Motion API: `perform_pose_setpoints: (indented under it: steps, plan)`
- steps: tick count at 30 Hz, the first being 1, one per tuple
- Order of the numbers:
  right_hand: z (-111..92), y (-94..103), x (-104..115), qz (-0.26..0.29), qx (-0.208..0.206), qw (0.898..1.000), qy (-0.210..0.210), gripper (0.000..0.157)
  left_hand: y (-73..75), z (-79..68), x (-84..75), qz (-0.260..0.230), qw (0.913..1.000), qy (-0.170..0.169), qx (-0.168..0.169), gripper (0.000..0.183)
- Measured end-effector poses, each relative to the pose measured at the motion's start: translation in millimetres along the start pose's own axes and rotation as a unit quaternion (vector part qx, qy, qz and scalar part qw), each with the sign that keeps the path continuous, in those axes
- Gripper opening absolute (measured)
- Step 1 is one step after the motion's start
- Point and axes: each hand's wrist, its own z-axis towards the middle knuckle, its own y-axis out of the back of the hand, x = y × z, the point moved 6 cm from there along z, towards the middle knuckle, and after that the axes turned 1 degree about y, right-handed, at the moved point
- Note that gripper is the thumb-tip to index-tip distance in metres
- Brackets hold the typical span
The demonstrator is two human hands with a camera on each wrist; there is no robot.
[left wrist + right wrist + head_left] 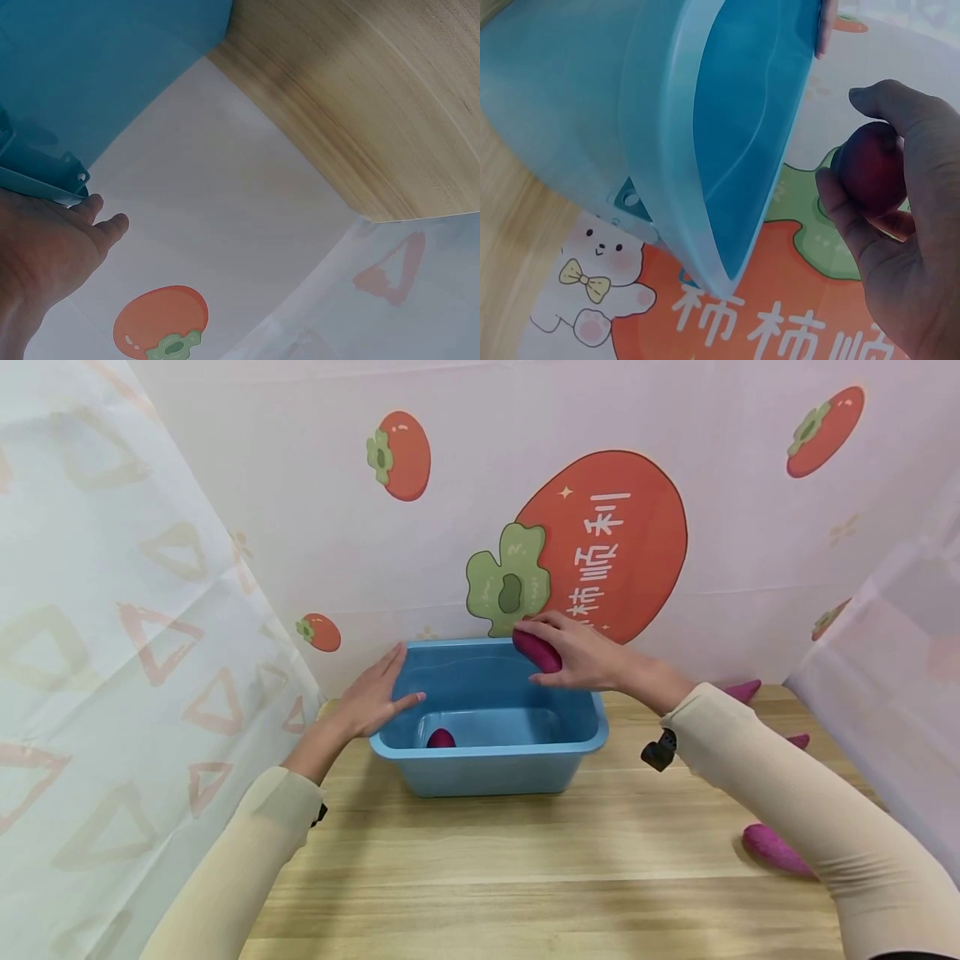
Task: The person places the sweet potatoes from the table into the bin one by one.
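A blue plastic basin [487, 774] stands on the wooden table against the back wall. My left hand [372, 695] rests on its left rim with fingers straight; the left wrist view shows that hand [56, 244] beside the basin wall [112, 67]. Above the basin's right part, my right hand [585, 653] grips a magenta sweet potato [537, 651]. In the right wrist view the sweet potato [871, 169] sits between thumb and fingers, apart from the basin rim [676, 127]. Another sweet potato [441, 739] lies inside the basin at the front left, partly hidden by the rim.
On the table's right side lie more sweet potatoes: one near the front [776, 850], partly behind my right sleeve [817, 810], and tips of others [742, 691] farther back. Printed cloth walls border the wooden table [465, 877] at the left, back and right.
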Motion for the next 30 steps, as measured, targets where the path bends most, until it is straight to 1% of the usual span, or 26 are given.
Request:
perform_pose_setpoints:
  steps: [8, 12, 19, 25, 30]
  plan:
    - [-0.8, -2.6, 0.1, 0.015, 0.004, 1.0, -0.009, 0.091, -0.3, 0.3, 0.3, -0.001, 1.0, 0.001, 0.001, 0.1]
    - [-3.1, -0.8, -1.0, -0.009, 0.001, 1.0, -0.016, 0.091, -0.9, 1.5, 1.5, 0.0, 1.0, -0.003, 0.001, 0.1]
    - [-6.8, -1.2, -5.8, -0.033, 0.015, 0.999, -0.041, 0.096, -1.4, 2.7, 3.5, 0.003, 1.0, -0.009, 0.002, 0.099]
    - [-8.7, -1.5, -7.2, -0.041, 0.015, 0.998, -0.039, 0.096, -0.7, 2.6, 2.3, -0.001, 1.0, -0.009, -0.001, 0.099]
    - [-11.2, -0.9, -8.5, -0.044, 0.012, 0.998, -0.035, 0.095, -0.5, 2.5, 1.5, 0.002, 1.0, -0.007, 0.004, 0.099]
